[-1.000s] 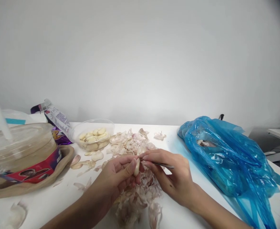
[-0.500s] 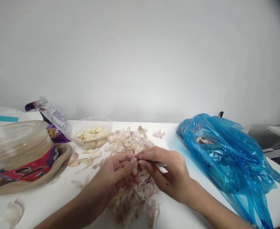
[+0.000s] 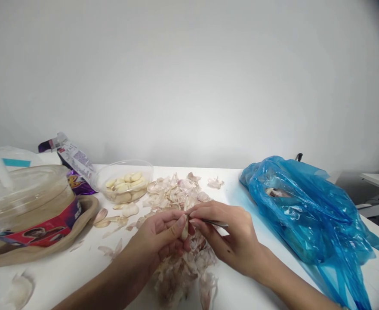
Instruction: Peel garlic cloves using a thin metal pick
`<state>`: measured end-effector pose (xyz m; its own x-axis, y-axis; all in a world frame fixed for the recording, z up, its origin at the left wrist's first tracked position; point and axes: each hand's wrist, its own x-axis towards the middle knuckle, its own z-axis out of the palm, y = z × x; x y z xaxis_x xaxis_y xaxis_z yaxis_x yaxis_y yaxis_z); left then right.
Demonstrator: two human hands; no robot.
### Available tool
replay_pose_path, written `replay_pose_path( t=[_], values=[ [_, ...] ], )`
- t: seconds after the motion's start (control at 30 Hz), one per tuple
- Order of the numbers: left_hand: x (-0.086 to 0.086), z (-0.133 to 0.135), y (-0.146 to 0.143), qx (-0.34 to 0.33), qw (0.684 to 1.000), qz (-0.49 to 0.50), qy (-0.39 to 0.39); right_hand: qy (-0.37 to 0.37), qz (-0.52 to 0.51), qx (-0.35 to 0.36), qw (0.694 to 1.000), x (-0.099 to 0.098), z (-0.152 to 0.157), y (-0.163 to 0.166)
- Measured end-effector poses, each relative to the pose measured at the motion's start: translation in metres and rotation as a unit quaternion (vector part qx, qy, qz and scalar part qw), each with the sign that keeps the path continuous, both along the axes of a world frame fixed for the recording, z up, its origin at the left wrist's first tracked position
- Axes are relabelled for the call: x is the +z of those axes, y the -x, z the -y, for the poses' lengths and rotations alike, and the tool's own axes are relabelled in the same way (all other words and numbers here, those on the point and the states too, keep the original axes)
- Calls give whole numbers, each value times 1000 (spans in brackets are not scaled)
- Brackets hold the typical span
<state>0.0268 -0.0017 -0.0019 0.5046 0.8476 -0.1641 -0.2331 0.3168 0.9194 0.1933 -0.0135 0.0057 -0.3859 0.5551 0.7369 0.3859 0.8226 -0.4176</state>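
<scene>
My left hand (image 3: 158,241) pinches a pale garlic clove (image 3: 185,231) between thumb and fingers, just above a heap of papery garlic skins (image 3: 183,258). My right hand (image 3: 231,234) meets it from the right, fingers closed on a thin metal tool (image 3: 215,223) whose tip touches the clove. A clear bowl of peeled cloves (image 3: 124,185) stands behind and to the left of the hands. All of this sits on a white table (image 3: 79,267).
A crumpled blue plastic bag (image 3: 305,211) with something inside lies on the right. A lidded drink cup with a straw (image 3: 24,206) in a brown holder stands at the left. A purple snack packet (image 3: 76,165) lies behind it. Loose skins are scattered at bottom left.
Both hands stay together on the clove with small finger shifts; the view drifted slightly up and back. Nothing was picked up or let go.
</scene>
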Motion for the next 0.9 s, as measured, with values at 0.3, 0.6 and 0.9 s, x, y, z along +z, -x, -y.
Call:
replay_pose_path(
  t=[0.3,0.6,0.9],
  values=[
    [2,1,0,9,1000,-5,8,-10,7,5,1000,-1,0,0],
    [-1,1,-1,-7,1000,2,13,-12,20,13,1000,-3,0,-1],
    [-2,0,0,-7,1000,5,1,-11,27,16,999,-2,0,-1]
  ],
)
